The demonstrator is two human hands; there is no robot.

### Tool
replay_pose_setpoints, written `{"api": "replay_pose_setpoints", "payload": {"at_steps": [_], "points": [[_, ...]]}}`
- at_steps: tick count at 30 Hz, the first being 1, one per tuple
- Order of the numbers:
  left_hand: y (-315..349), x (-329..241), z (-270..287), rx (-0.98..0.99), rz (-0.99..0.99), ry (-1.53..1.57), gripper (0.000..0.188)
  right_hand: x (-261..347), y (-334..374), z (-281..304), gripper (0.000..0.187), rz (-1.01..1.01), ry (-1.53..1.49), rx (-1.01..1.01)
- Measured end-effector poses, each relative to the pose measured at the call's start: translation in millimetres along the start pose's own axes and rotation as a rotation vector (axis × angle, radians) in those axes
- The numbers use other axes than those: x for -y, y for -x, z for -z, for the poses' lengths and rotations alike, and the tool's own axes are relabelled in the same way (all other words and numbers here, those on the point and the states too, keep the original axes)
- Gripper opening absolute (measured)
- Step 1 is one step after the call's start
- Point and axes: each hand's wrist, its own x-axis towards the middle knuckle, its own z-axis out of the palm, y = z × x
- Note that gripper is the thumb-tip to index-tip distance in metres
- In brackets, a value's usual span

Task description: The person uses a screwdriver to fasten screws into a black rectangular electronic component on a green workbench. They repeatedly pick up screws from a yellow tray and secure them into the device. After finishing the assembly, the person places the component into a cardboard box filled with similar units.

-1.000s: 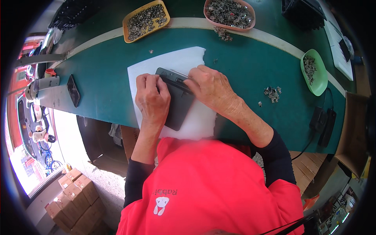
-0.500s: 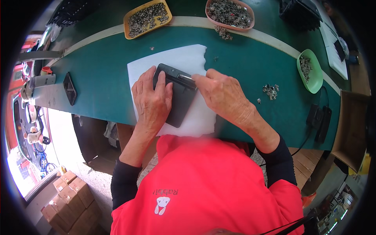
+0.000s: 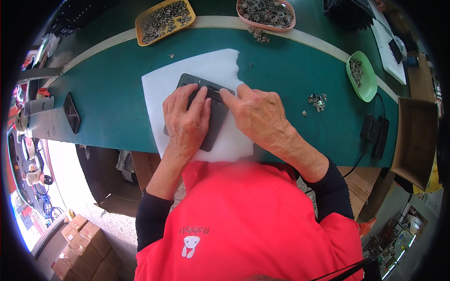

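Panel (image 3: 216, 121) under both hands (image 3: 185, 119) — grey; white sheet (image 3: 236, 138) beneath

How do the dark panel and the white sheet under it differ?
Colour: the dark panel is dark grey, while the white sheet is white.
Size: the panel is smaller; the sheet spreads out past it.
Edges: the panel's visible edges look straight and neat, while the sheet's right edge is wavy and uneven.
Both are roughly four-sided, and both lie in front of the person, over the green table.
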Motion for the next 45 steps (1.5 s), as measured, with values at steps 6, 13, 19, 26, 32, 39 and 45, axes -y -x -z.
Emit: {"api": "replay_pose_setpoints", "payload": {"at_steps": [6,13,19,26,32,39,45], "points": [[1.7,1.4,-1.8,0.0,0.001,0.007,0.028,5.1,-3.4,-6.0,0.01,0.022,0.044,-0.043],[1.0,4.5,-5.7,-0.005,-0.04,-0.033,0.029,2.4,-5.8,-19.8,0.009,0.121,0.118,-0.092],[-1.1,13.0,-2.8,0.006,-0.128,-0.132,0.03,-0.5,-12.5,-20.6,0.014,0.105,-0.001,-0.078],[-3.5,11.5,-4.4,-0.063,-0.119,-0.089,0.031,-5.3,-8.0,0.6,0.027,0.014,-0.046,-0.02],[0.7,9.0,-4.5,-0.081,-0.01,-0.031,0.03,-6.2,-15.7,-4.0,0.017,0.072,-0.032,0.006],[1.8,7.7,-5.1,-0.071,0.031,-0.006,0.03,-3.6,-16.7,-7.9,0.031,0.084,0.062,-0.009],[2.3,9.6,-6.1,-0.068,0.021,0.039,0.032,0.3,-20.3,-8.8,0.03,0.21,0.217,-0.066]]}}
